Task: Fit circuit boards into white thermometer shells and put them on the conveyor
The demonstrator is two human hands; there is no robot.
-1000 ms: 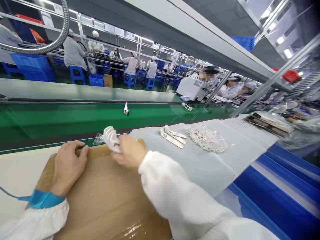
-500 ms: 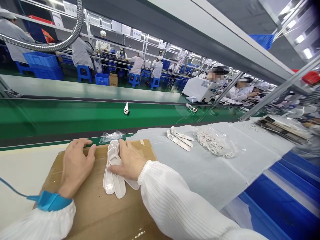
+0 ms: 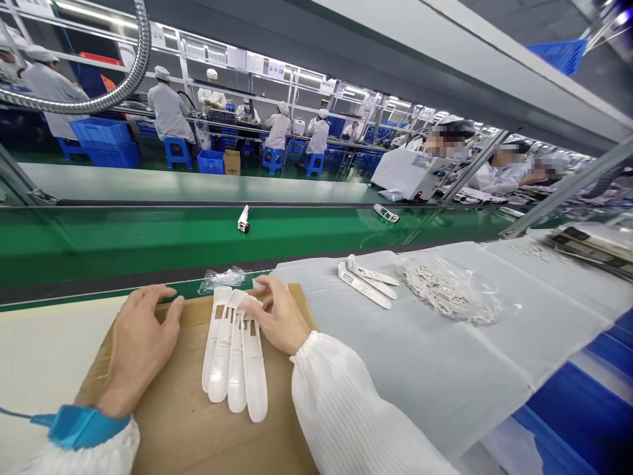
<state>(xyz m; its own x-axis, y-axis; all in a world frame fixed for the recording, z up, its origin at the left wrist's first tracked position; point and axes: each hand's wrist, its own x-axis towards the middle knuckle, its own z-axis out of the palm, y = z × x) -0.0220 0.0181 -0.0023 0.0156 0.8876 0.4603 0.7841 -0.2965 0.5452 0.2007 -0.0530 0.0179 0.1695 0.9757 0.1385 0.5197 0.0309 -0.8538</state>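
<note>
Several long white plastic pieces (image 3: 236, 356) lie side by side, slightly fanned, on a brown cardboard sheet (image 3: 182, 429). My right hand (image 3: 281, 316) is at their upper right end, thumb touching the top of the rightmost pieces, fingers bent; whether it grips one is unclear. To the left of the pieces, my left hand (image 3: 146, 336) rests over the cardboard, thumb and fingers apart, holding nothing. A blue wrist strap (image 3: 86, 425) is around my left wrist.
More white pieces (image 3: 366, 284) and a clear bag of small parts (image 3: 448, 287) lie on a pale sheet (image 3: 395, 356) at right. Crumpled clear plastic (image 3: 222, 278) sits behind the cardboard. A green belt (image 3: 188, 231) carries a small white part (image 3: 244, 219). Blue bins (image 3: 588, 396) stand lower right.
The white pieces, bunched before, now lie spread side by side. My right hand has moved from over them to their upper right end. The view has shifted slightly.
</note>
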